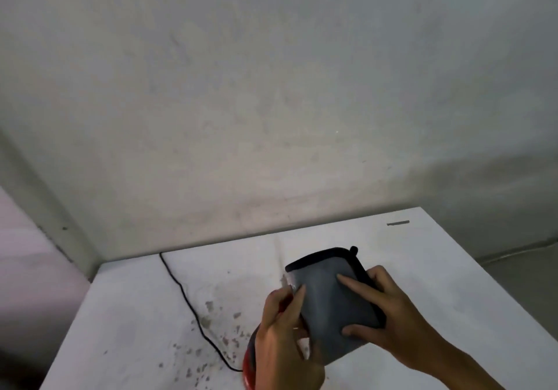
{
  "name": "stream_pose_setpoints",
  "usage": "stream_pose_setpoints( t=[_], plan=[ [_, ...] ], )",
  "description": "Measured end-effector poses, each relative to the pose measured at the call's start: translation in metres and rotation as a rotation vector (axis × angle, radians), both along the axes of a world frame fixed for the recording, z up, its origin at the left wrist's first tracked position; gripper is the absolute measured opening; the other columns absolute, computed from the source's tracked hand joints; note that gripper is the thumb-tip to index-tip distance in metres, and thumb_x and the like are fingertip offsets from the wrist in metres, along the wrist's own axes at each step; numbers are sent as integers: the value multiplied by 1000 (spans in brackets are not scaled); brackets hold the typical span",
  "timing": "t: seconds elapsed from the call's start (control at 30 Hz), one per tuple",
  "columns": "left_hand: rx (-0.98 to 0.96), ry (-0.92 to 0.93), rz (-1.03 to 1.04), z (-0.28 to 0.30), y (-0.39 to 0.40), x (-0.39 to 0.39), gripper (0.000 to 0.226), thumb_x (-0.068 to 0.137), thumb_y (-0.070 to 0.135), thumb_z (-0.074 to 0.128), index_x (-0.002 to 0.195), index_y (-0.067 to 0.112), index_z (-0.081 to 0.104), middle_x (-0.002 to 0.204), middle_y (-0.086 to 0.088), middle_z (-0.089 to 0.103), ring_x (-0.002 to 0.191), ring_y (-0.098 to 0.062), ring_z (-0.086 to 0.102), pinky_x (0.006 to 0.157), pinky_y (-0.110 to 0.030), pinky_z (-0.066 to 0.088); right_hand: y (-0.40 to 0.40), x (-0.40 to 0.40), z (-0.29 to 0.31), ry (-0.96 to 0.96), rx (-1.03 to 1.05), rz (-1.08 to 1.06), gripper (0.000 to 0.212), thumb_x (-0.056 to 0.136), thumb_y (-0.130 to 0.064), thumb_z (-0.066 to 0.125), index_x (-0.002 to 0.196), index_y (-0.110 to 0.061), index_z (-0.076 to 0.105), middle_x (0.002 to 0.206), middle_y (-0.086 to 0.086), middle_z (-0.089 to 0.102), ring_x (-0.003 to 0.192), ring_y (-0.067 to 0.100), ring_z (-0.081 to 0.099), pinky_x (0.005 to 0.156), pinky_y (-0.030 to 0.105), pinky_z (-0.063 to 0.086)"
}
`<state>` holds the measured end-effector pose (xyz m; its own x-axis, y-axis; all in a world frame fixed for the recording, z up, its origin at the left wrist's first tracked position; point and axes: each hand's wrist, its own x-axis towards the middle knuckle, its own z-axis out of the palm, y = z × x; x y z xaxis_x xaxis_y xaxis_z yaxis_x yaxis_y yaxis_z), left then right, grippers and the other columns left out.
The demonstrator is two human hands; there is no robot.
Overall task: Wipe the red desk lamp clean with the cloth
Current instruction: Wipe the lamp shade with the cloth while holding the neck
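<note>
A grey cloth (332, 308) with a dark border is draped over the red desk lamp (250, 362), hiding most of it; only a red sliver shows at the lower left, near the front edge of the white counter (422, 269). The right hand (389, 320) presses the cloth with spread fingers, forefinger on top and thumb at its lower edge. The left hand (283, 338) is curled around the lamp and the cloth's left edge. A black cord (193, 314) runs across the stained counter to the lamp.
</note>
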<state>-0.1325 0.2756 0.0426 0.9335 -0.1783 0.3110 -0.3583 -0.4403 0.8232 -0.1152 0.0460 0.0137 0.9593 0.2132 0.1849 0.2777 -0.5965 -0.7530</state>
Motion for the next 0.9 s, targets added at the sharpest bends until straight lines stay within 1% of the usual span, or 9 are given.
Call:
stream_pose_setpoints(
  t=[0.13,0.3,0.37,0.47,0.57,0.67,0.73,0.8,0.9],
  plan=[
    [-8,-71,69,-10,16,0,73,56,-10,86,124,12,69,119,19,50,70,0,64,65,0,47,24,9,-20,-25,-99,45,83,75,-93,50,146,-53,31,128,-42,21,125,3,43,102,14,50],
    [-108,15,-34,-23,35,0,71,66,-12,83,128,20,66,127,10,55,85,-11,70,74,-21,59,29,5,-32,-98,-270,-74,86,69,-102,34,143,-57,33,139,-15,33,120,11,43,103,24,53],
    [-161,-42,-12,-26,48,1,62,74,-9,81,122,28,69,123,12,60,87,-12,71,74,-21,59,31,0,-28,-103,-343,-107,92,68,-103,29,147,-55,35,148,-11,26,124,11,35,107,26,47],
    [-150,-87,136,-35,66,19,39,87,10,77,113,37,68,117,14,64,96,-4,67,72,-15,55,39,-4,-17,-108,-497,-173,100,67,-104,18,151,-52,36,163,-12,4,143,16,13,120,40,34],
    [-100,143,26,-40,73,42,21,93,44,62,112,38,68,115,16,69,103,0,63,77,-15,46,51,-7,-3,-213,-652,-176,100,73,-101,12,147,-43,46,167,-9,17,154,18,9,127,50,14],
    [-74,314,-235,-46,67,57,51,90,67,40,102,31,74,100,12,77,96,-4,69,77,-19,47,64,-4,3,-292,-727,-134,106,74,-100,8,142,-33,53,160,-14,41,155,13,24,128,50,3],
    [-72,315,-280,-53,63,65,62,87,81,36,95,34,75,96,9,77,90,-6,71,75,-21,49,72,0,-2,-333,-717,-130,106,73,-102,10,142,-32,50,154,-15,47,150,10,34,129,45,10],
    [-79,335,-278,-60,61,71,62,80,85,34,89,39,75,93,5,77,87,-11,72,81,-32,51,78,4,-8,-365,-690,-118,103,75,-102,18,146,-32,43,150,-15,51,140,9,44,127,40,21],
    [-135,368,-324,-75,60,70,77,82,87,29,93,28,78,94,-6,77,86,-27,74,82,-42,56,85,5,-25,-435,-680,-97,106,79,-99,24,157,-28,31,156,-8,48,139,12,48,123,38,31]
  ],
)
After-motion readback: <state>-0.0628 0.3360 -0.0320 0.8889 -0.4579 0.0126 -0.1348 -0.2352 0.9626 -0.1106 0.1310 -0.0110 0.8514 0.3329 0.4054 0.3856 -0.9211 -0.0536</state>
